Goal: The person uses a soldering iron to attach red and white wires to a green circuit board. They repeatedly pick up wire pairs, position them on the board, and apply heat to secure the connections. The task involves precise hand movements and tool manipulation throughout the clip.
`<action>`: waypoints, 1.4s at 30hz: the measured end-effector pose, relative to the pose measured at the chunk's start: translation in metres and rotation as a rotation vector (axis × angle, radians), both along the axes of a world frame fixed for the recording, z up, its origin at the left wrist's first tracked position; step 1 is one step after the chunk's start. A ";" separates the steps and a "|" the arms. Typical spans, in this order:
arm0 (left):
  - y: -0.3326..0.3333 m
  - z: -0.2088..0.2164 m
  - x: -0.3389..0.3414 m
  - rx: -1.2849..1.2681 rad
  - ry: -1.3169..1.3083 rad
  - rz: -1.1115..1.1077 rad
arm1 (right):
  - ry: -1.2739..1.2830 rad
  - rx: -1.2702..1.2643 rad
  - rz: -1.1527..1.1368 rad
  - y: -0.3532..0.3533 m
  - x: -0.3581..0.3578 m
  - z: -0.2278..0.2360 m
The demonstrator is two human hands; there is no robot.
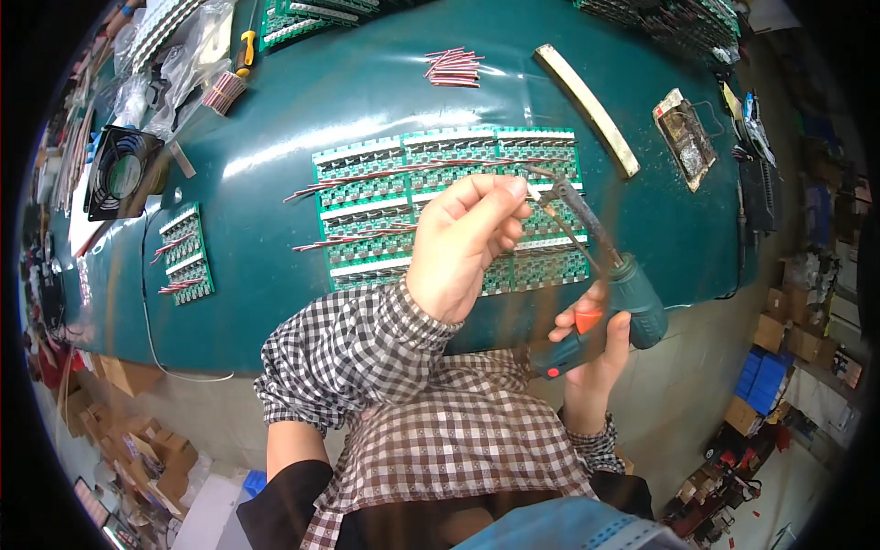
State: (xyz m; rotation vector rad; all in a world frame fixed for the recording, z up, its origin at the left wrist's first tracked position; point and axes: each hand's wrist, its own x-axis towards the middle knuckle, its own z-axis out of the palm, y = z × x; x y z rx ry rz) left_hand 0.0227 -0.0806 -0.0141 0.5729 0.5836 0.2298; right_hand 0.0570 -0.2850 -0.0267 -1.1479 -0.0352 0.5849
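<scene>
My right hand (596, 353) is wrapped round the handle of a green soldering gun (637, 298) with a red trigger. Its long metal barrel points up and left, to near my left fingertips. My left hand (463, 238) is closed in a pinch, with a small whitish bit at the fingertips by the soldering tip; what it is I cannot make out. Beneath both lies a panel of green circuit boards (367, 202) in rows, partly covered by my left hand. Red and white wires (371, 176) lie across the panel, their ends sticking out past its left edge.
Left of the panel are a smaller board piece (188, 257) with wires and a black fan (124, 174). Beyond it lie loose wires (454, 69), a yellow-handled screwdriver (246, 50) and stacked boards (312, 18). A pale curved strip (587, 110) and dark-stained tray (686, 142) sit at right.
</scene>
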 end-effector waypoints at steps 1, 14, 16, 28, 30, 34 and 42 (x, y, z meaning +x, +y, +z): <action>0.000 0.000 0.001 -0.001 0.009 0.001 | 0.004 -0.006 -0.003 0.000 0.000 0.000; 0.118 -0.002 0.025 1.268 0.251 -0.092 | 0.077 0.114 -0.081 -0.019 0.049 -0.005; 0.149 -0.035 0.039 1.546 0.402 -0.120 | 0.089 0.169 -0.051 -0.014 0.056 -0.008; 0.166 -0.064 0.071 1.618 0.550 -0.184 | 0.145 0.217 -0.145 -0.027 0.092 -0.026; 0.167 -0.064 0.068 1.590 0.548 -0.169 | 0.149 0.229 -0.141 -0.026 0.095 -0.031; 0.162 -0.047 0.042 1.750 0.516 -0.081 | 0.127 0.225 -0.123 -0.025 0.096 -0.038; 0.159 -0.033 -0.008 2.520 0.404 -0.357 | 0.107 0.153 -0.130 -0.022 0.094 -0.038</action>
